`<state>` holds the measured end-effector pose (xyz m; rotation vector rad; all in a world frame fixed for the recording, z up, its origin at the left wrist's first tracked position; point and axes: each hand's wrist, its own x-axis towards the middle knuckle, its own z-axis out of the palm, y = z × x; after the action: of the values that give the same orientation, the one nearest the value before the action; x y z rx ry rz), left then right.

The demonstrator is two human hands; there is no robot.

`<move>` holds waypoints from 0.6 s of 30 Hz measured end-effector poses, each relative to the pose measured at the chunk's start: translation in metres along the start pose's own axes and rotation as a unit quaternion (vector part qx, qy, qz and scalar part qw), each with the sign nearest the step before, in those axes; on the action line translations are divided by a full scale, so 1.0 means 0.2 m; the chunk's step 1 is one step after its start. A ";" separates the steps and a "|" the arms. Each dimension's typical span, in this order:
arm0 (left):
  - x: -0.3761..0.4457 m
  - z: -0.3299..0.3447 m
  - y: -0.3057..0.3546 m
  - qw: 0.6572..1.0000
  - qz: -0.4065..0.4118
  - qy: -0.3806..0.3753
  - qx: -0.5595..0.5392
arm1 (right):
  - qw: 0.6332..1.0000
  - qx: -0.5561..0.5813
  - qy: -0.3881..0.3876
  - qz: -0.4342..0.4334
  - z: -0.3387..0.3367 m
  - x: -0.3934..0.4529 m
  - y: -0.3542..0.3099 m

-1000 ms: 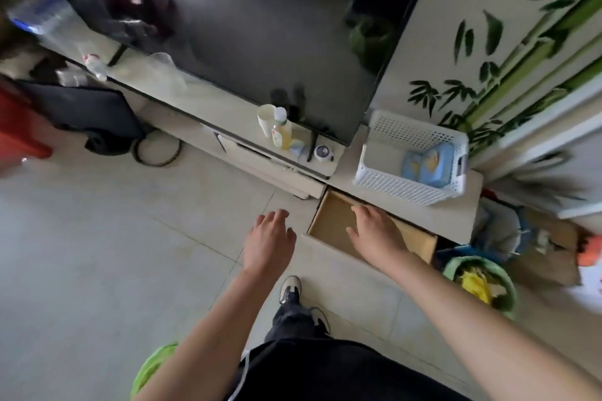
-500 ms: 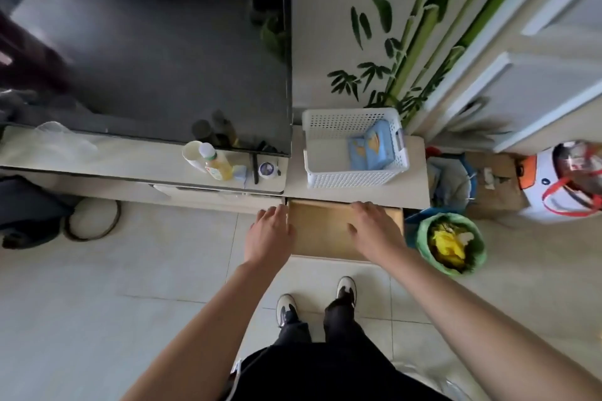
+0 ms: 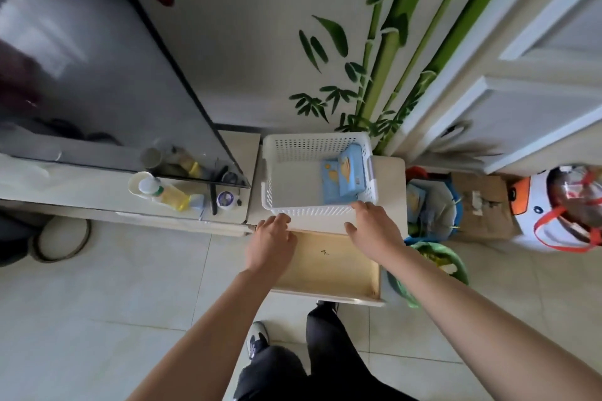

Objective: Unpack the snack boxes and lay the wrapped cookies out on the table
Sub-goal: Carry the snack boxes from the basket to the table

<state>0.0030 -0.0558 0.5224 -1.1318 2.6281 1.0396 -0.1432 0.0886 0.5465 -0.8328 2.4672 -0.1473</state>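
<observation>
Perforated plastic basket (image 3: 283, 169) — bare wood drawer (image 3: 329, 265), glossy tiles (image 3: 97, 286).

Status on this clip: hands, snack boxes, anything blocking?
Both hands at white basket near rim: left hand open, right hand open, no grip yet. Blue snack boxes inside basket, unopened. Open drawer below; nothing blocking.

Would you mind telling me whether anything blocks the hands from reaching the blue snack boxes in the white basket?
Only the basket's near wall stands between. The left hand and right hand are at it; the snack boxes lie uncovered inside, reachable from above.
</observation>
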 end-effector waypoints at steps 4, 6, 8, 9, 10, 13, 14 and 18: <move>0.18 0.11 0.09 1.000 -0.006 -0.007 0.000 | 1.000 0.026 -0.009 0.009 -0.04 0.21 0.15; 0.28 0.17 0.11 1.000 -0.008 -0.015 0.002 | 0.999 0.030 -0.013 0.014 -0.04 0.31 0.21; 0.39 0.22 0.12 1.000 -0.014 -0.025 0.007 | 0.999 0.031 -0.011 0.016 -0.02 0.41 0.25; 0.44 0.25 0.12 0.999 -0.018 -0.030 0.011 | 0.999 0.031 -0.009 0.019 0.00 0.46 0.27; 0.50 0.28 0.11 0.999 -0.023 -0.037 0.014 | 0.999 0.030 -0.009 0.022 0.02 0.51 0.29; 0.67 0.39 0.08 0.997 -0.032 -0.061 0.021 | 0.999 0.043 -0.010 0.030 0.10 0.67 0.34; 0.73 0.43 0.07 0.997 -0.036 -0.071 0.020 | 0.998 0.052 -0.012 0.035 0.13 0.73 0.35; 0.96 0.62 0.01 0.991 -0.085 -0.102 0.000 | 0.995 0.083 -0.018 0.055 0.26 0.96 0.39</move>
<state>-0.1567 -0.0942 0.3652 -1.1575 2.3317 1.0593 -0.2869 0.0423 0.3956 -0.6229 2.4215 -0.2907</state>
